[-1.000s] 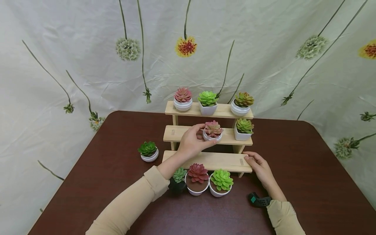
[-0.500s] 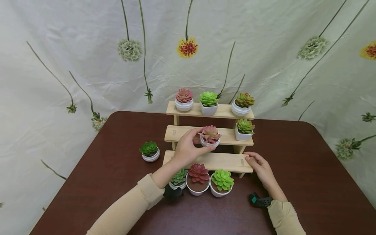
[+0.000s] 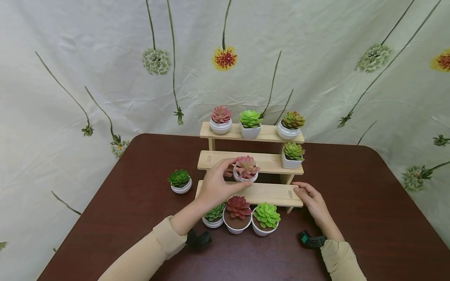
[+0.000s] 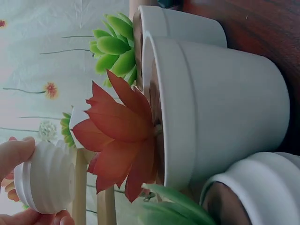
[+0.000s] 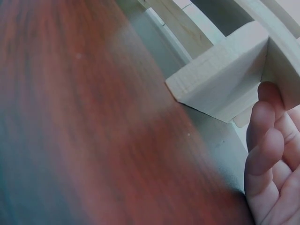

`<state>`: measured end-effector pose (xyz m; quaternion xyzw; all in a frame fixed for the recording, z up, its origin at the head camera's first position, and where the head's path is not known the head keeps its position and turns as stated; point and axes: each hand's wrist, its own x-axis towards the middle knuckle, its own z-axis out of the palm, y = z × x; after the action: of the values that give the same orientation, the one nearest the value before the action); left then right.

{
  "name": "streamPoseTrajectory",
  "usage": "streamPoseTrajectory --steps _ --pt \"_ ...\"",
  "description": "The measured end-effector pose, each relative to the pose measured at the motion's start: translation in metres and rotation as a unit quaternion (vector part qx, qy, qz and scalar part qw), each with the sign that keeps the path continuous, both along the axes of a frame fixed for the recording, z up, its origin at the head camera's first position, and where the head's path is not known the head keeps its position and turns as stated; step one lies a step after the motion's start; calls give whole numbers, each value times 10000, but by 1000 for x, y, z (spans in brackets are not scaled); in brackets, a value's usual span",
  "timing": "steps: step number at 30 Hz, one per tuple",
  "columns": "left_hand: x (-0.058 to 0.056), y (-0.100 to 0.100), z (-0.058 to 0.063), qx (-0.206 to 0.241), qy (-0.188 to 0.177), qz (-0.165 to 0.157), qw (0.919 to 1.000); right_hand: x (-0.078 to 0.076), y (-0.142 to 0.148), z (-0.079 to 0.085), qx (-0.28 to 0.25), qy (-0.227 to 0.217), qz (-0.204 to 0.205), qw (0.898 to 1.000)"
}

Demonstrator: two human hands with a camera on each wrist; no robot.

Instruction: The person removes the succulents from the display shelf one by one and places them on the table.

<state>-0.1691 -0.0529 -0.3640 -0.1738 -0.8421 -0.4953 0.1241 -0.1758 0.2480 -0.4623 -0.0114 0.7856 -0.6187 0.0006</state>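
My left hand (image 3: 218, 186) grips a pink potted succulent (image 3: 247, 168) by its white ribbed pot, thumb and fingers on opposite sides. It hovers in front of the middle tier and overlaps the bottom tier in the head view. The left wrist view shows that pot (image 4: 49, 176) from below. At the right end of the three-tier wooden plant stand (image 3: 270, 194), my right hand (image 3: 314, 201) pinches the bottom board, thumb on top. Its curled fingers (image 5: 263, 154) show under the board's end in the right wrist view.
Three succulents sit on the top tier, and one in a square pot (image 3: 292, 156) on the middle tier's right. Before the stand are green, dark red (image 3: 238, 208) and bright green (image 3: 266, 217) ones. Another green succulent (image 3: 180, 181) stands left on the brown table (image 3: 151, 156).
My left hand has carried the pink succulent from the middle tier down, leftward and toward me, over the bottom tier. The right hand keeps its hold on the bottom board.
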Motion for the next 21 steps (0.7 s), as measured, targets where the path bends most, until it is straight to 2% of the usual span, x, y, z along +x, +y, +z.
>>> streamPoseTrajectory --steps 5,14,21 --pt "7 -7 0 -217 -25 131 9997 0 0 0 -35 -2 25 10000" --pt "16 -16 -2 -256 17 33 9997 1 1 -2 53 70 26 10000" --pt "23 -27 -5 -322 120 211 9992 -1 2 -3 83 68 -19 9999"
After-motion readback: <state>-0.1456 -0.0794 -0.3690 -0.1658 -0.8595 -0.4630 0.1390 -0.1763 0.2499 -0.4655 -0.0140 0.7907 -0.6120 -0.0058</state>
